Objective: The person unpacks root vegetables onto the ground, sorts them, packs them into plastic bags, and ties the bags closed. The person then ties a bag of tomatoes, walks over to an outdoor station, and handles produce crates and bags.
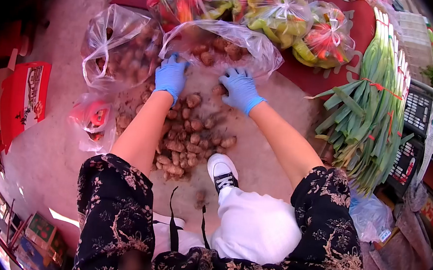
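Head view. Nearest the camera were the dark floral garment (118,212) and the knee of the white trousers (259,226). A white-and-black shoe (222,173) stood on the floor (267,153), below the right grip (231,79) in the view.

Both hands wore blue gloves. The left grip (177,63) was at the near edge of an open clear bag (262,50), fingers reaching towards it. The right grip was at the same edge, fingers spread and slightly bent, with a loose tuber (219,89) just beside them. Whether either one pinched the film could not be told.

Brown, knobbly tubers showed inside the open bag, just beyond and between the grips. The main tuber pile (187,140) lay on the floor on the near side of the grips, mostly between the forearms; part of it extended past the left forearm.

Left of the left grip: a knotted clear bag (122,54) of tubers, standing near it. Nearer the camera on that side, a smaller bag (93,118) with red contents. Well apart, further left, a red carton (24,95).

Beyond both grips: three knotted bags of red and green peppers (276,16), in a row on a dark red mat (307,79). Right of the right grip, well apart: long leeks (370,106) in bundles with red ties, beside black crates (405,157).
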Available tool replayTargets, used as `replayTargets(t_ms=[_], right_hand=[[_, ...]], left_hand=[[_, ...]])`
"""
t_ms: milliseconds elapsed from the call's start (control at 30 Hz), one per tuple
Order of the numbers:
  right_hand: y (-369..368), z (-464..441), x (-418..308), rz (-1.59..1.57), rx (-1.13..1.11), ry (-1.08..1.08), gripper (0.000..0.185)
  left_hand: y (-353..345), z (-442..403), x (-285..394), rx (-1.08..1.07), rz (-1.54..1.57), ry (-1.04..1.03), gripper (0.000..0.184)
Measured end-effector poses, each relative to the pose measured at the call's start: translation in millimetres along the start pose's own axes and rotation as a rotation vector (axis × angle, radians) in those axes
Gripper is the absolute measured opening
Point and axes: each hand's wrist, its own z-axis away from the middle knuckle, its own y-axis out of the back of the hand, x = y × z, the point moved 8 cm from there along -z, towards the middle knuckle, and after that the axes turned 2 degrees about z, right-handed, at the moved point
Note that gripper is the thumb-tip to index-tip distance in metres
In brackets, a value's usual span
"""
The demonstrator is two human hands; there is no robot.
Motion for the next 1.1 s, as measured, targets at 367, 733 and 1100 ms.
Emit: replayTargets(t_ms=[367, 733, 1100], right_hand=[[52, -65, -2, 0.199, 0.447, 0.046, 0.042], [1, -3, 42, 0.073, 0.186, 0.026, 0.023], [53, 34, 15, -0.286, 0.147, 0.194, 0.007]], left_hand=[[-26, -5, -70, 0.433, 0.886, 0.724, 0.049], [63, -36, -36, 0.205, 1.285, 0.324, 0.026], [36, -23, -40, 0.24, 1.008, 0.225, 0.054]])
